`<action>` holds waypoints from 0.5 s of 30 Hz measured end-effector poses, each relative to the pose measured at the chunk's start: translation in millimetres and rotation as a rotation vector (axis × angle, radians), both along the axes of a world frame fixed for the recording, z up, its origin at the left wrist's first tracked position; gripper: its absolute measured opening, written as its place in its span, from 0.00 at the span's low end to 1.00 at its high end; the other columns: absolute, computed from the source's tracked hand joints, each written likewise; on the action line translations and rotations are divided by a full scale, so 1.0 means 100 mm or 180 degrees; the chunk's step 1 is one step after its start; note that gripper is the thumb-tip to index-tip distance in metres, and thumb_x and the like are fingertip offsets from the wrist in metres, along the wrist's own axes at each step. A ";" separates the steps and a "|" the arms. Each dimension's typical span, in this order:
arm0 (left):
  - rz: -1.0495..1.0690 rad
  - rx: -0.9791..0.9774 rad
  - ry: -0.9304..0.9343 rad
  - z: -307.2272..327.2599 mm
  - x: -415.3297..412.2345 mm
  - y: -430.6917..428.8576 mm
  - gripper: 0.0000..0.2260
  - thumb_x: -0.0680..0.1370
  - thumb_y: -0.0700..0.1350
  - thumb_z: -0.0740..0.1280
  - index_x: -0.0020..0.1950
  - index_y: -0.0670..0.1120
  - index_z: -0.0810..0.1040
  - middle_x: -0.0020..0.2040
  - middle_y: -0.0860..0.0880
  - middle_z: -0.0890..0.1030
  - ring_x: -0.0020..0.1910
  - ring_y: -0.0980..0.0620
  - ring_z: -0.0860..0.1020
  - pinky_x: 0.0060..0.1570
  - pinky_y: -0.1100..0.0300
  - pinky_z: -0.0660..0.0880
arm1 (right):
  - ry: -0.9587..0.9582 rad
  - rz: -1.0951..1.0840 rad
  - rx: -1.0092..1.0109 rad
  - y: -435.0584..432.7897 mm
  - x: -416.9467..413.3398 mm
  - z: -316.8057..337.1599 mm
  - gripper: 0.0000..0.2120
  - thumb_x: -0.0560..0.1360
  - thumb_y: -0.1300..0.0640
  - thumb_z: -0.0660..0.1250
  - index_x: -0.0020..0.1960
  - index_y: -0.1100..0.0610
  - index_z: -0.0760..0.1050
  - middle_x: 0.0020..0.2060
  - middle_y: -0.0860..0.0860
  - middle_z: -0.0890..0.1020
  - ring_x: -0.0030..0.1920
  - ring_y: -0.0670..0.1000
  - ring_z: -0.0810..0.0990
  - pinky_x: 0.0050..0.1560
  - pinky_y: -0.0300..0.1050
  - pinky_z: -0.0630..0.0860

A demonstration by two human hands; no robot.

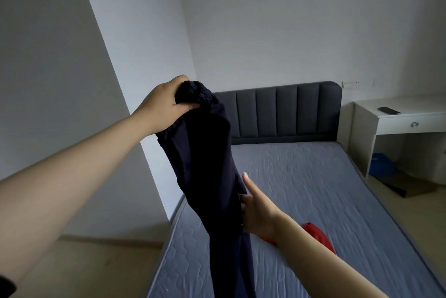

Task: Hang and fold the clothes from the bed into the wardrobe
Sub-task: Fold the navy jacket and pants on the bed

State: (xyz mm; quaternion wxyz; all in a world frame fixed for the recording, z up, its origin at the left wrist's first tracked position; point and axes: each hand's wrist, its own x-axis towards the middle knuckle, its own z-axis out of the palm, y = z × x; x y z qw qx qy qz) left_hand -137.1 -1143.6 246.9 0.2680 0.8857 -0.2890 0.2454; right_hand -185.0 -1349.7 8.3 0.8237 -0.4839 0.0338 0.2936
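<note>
Navy trousers (205, 165) hang above the 9 o'clock edge of the bed (313, 177), waistband bunched in the closed grip of the left hand (166, 102). The right hand (259, 213) meets the leg, thumb straight, fingers hidden behind cloth: grip unclear. A red garment (318, 235) lies at 5 o'clock.

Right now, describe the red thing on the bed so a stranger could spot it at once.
Find the bed with the dark padded headboard. On its near half, partly behind the right forearm, lies a crumpled red cloth. Nothing else is red; the held trousers are dark navy.
</note>
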 end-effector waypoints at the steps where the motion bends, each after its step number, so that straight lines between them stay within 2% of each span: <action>1: 0.0035 0.0000 0.0017 -0.01 0.01 0.02 0.11 0.72 0.54 0.72 0.45 0.56 0.70 0.36 0.58 0.76 0.36 0.60 0.72 0.40 0.64 0.69 | 0.0100 -0.0074 0.0002 -0.02 0.00 0.01 0.42 0.62 0.25 0.63 0.61 0.58 0.74 0.59 0.56 0.80 0.58 0.59 0.78 0.48 0.54 0.77; 3: 0.0120 0.0030 0.0064 -0.02 0.03 0.08 0.11 0.72 0.54 0.72 0.44 0.58 0.69 0.36 0.58 0.76 0.35 0.60 0.72 0.38 0.67 0.69 | 0.0230 -0.0215 -0.0113 -0.07 0.03 0.01 0.40 0.65 0.26 0.62 0.59 0.59 0.76 0.54 0.55 0.82 0.53 0.57 0.80 0.42 0.50 0.76; 4: 0.0171 0.0055 0.0088 -0.04 0.04 0.10 0.11 0.72 0.54 0.72 0.44 0.58 0.69 0.36 0.57 0.76 0.36 0.59 0.73 0.38 0.67 0.68 | 0.0230 -0.0294 -0.0188 -0.11 0.05 0.01 0.36 0.67 0.28 0.63 0.56 0.59 0.76 0.49 0.54 0.82 0.48 0.55 0.80 0.41 0.47 0.75; 6: 0.0273 0.0106 0.0150 -0.08 0.06 0.15 0.11 0.73 0.54 0.72 0.45 0.57 0.69 0.38 0.57 0.76 0.38 0.57 0.74 0.39 0.66 0.69 | 0.0210 -0.0434 -0.0179 -0.20 0.09 0.00 0.30 0.65 0.32 0.66 0.49 0.58 0.73 0.38 0.52 0.76 0.38 0.52 0.74 0.38 0.44 0.68; 8: 0.0348 0.0136 0.0237 -0.13 0.08 0.21 0.11 0.73 0.53 0.72 0.49 0.54 0.71 0.42 0.55 0.77 0.41 0.54 0.75 0.41 0.64 0.70 | 0.0215 -0.0589 -0.0143 -0.29 0.12 -0.02 0.25 0.66 0.36 0.68 0.50 0.55 0.70 0.37 0.52 0.73 0.36 0.52 0.71 0.38 0.45 0.64; 11: 0.0435 0.0133 0.0418 -0.15 0.09 0.27 0.14 0.73 0.53 0.72 0.53 0.52 0.72 0.45 0.54 0.78 0.44 0.53 0.76 0.42 0.66 0.70 | 0.0329 -0.0783 -0.0186 -0.43 0.11 -0.04 0.17 0.71 0.42 0.67 0.46 0.56 0.72 0.35 0.54 0.77 0.34 0.53 0.77 0.37 0.44 0.69; 13: 0.0443 0.0116 0.0562 -0.16 0.09 0.30 0.14 0.72 0.53 0.72 0.53 0.54 0.72 0.45 0.57 0.78 0.44 0.56 0.76 0.41 0.68 0.69 | 0.0505 -0.0658 -0.0356 -0.51 0.07 -0.02 0.18 0.69 0.42 0.69 0.44 0.57 0.73 0.33 0.55 0.75 0.33 0.54 0.76 0.37 0.44 0.70; 15: 0.0410 0.0164 0.0719 -0.17 0.10 0.30 0.14 0.72 0.53 0.73 0.52 0.55 0.71 0.45 0.57 0.78 0.45 0.56 0.76 0.39 0.68 0.68 | 0.0644 -0.0268 -0.0794 -0.55 0.01 0.02 0.24 0.71 0.39 0.67 0.49 0.61 0.75 0.34 0.55 0.78 0.34 0.54 0.78 0.36 0.43 0.74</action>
